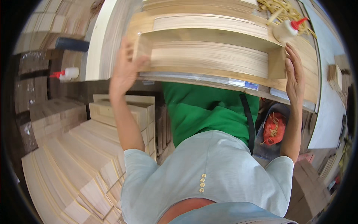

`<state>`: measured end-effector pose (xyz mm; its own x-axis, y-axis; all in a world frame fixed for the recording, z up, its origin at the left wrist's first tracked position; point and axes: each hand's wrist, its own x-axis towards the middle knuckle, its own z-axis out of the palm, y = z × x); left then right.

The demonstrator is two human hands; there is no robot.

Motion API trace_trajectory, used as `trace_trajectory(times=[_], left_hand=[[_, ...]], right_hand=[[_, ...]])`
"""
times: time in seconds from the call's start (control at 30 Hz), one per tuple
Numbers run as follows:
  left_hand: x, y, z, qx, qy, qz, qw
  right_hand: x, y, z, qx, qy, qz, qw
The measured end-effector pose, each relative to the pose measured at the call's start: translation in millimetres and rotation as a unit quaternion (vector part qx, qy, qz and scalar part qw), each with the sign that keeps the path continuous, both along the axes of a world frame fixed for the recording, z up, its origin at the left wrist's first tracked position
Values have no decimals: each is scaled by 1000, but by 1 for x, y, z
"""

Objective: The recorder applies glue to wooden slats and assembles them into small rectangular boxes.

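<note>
A three-sided wooden frame (209, 36), one long thin board with a short end piece at each side, lies across the bench in front of me. My left hand (125, 71), slightly blurred, grips its left end, thumb on the inner side and fingers outside. At the opposite end, my right hand (295, 74) presses its fingers along the outside of the short piece. Inside the frame's outline shows a stack of thin pale wood strips (209, 56). Another pale wood strip stack (209, 25) lies just behind the long board.
A white glue bottle (284, 32) with a red nozzle stands behind the right end, near tan rubber bands (279, 9). Left are a second glue bottle (70, 74) and a dark cylinder (72, 44). Banded board bundles (67, 164) fill the lower left. A red bag (273, 128) sits below the bench.
</note>
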<state>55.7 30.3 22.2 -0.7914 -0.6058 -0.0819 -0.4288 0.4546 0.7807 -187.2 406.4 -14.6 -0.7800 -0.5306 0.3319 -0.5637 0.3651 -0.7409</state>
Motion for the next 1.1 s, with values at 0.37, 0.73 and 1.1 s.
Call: trace_trajectory(times=[0.37,0.73,1.1], left_hand=[[-208,-12,-31,-296,-129,-399,858],[-228,-14,-36,-77,-128,-369,917],[-151,-55,110,-56,153,-156,974]], right_hand=[[10,36,12,-89,-89,-85,988],[28,85,9,-62,-91,-163,981],[36,32,58,-273,-152,4,950]])
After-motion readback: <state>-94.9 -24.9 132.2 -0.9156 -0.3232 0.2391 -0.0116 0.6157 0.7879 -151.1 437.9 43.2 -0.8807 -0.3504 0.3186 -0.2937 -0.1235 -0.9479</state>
